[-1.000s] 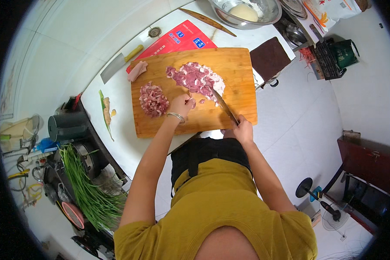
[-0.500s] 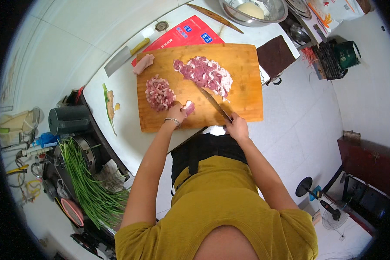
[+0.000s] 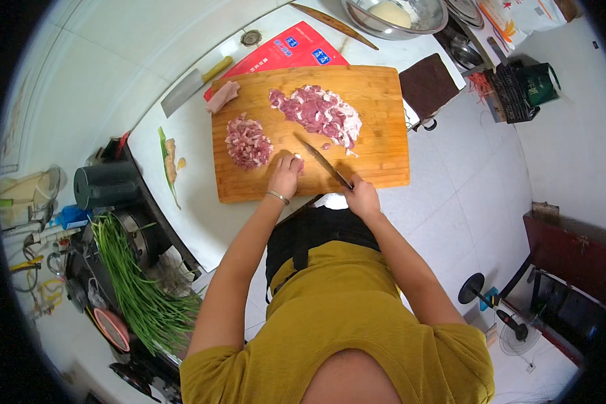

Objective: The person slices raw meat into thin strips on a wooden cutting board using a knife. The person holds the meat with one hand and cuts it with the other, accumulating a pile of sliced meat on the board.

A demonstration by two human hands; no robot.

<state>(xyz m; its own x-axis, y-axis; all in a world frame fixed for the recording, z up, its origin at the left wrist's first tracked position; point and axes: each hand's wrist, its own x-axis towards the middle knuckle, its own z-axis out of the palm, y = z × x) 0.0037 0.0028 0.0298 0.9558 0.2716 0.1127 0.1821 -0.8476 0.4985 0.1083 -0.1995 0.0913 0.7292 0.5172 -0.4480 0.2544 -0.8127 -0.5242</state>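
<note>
On the wooden cutting board (image 3: 374, 145), my left hand (image 3: 286, 174) is closed over a small piece of meat (image 3: 299, 163), mostly hidden under the fingers. My right hand (image 3: 362, 197) grips a knife (image 3: 326, 161) by its handle near the board's front edge. The blade points up and left, just right of the piece of meat. Farther up the board spreads a heap of sliced meat (image 3: 316, 111) with white fat. Diced meat (image 3: 248, 143) is piled to the left, and a pale pink slab (image 3: 223, 96) sits at the far left corner.
A cleaver (image 3: 188, 91) with a yellow handle lies beyond the board, beside a red sheet (image 3: 289, 48). Ginger (image 3: 170, 161) and a green stalk are on the left. A metal bowl (image 3: 424, 20) with dough stands at the back; long green vegetables (image 3: 138, 289) hang lower left.
My left hand has shifted right and closed over the piece of meat, toward the blade. The knife has moved slightly down and left. A small bit of meat now lies below the sliced heap.
</note>
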